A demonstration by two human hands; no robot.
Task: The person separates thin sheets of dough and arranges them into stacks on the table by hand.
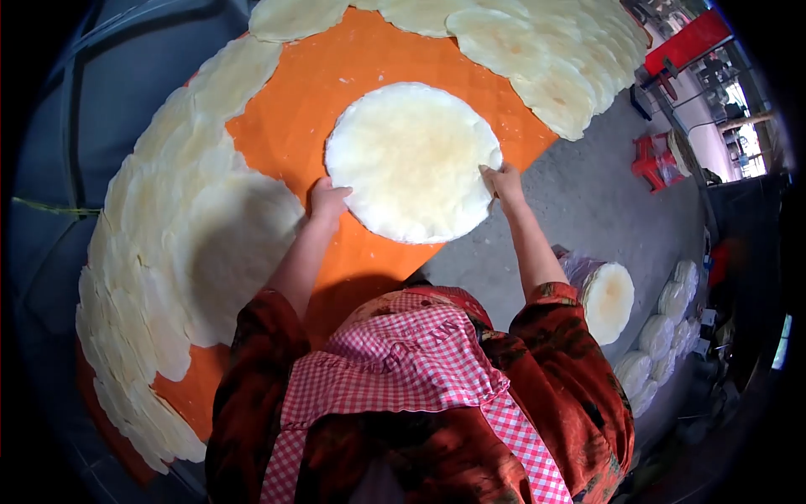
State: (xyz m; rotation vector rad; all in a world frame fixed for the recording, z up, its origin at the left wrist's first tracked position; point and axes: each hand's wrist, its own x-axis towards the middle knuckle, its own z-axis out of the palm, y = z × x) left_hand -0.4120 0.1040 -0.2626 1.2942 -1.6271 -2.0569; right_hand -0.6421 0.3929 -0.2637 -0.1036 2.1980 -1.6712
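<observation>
A round stack of thin pale flatbreads (pixel 411 160) is held out in front of me, its top lightly browned in the middle. My left hand (pixel 330 200) grips its lower left rim, thumb on top. On the right rim, my right hand (pixel 504 181) pinches the edge with the thumb above. The fingers of both hands are partly hidden under the stack. Beneath lies an orange cloth (pixel 290 92) on a table. Many overlapping flatbreads (pixel 168 210) cover its left side, and more flatbreads (pixel 546 50) spread over the far right.
A wrapped stack of flatbreads (pixel 609 302) stands on the grey floor (pixel 571 202) to my right. Several plastic-wrapped bundles (pixel 659 336) lie beyond it. Farther back is a red stool (pixel 653 162). Dark sheeting (pixel 126 76) borders the table on the left.
</observation>
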